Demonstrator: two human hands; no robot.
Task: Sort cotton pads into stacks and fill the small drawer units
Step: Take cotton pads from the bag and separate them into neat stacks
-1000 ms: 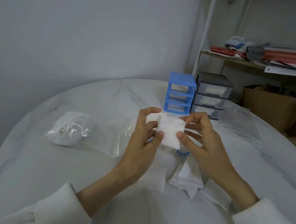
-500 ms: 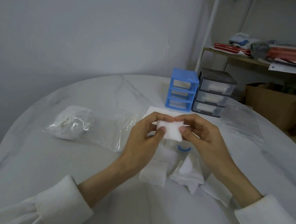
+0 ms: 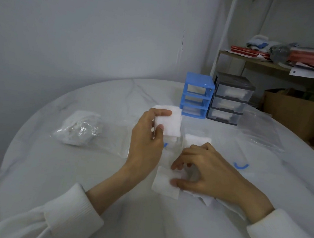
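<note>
Left hand (image 3: 147,137) clamps pad stack (image 3: 168,123); right hand (image 3: 203,171) pinches loose pad (image 3: 165,182) on bench (image 3: 69,167). Square edges before adding.

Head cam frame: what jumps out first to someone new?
The two hands mid-table: the left hand holds a stack of white square cotton pads raised, the right hand pinches a single white cotton pad lying on the round white marble table. Behind them stand a bright blue three-drawer plastic unit and a grey one, side by side.
</note>
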